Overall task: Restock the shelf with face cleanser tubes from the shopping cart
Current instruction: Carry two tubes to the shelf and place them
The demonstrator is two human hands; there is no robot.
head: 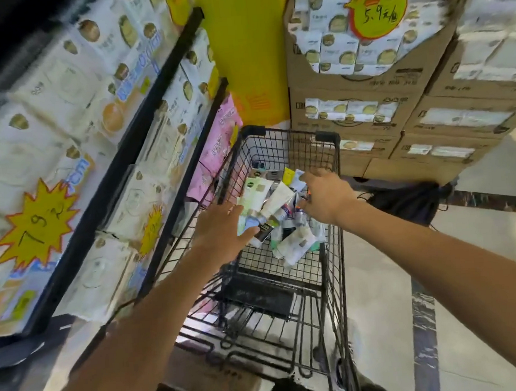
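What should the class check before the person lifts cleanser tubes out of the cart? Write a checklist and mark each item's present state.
1. Tubes within reach: ok, the tubes lie heaped in the shopping cart basket.
2. Left hand on tubes: ok, fingers curl round a bunch.
3. Right hand grip: cannot tell, fingers reach into the pile.
4. Cart beside shelf: ok.
5. Free shelf space for cleansers: cannot tell, only tissue packs show.
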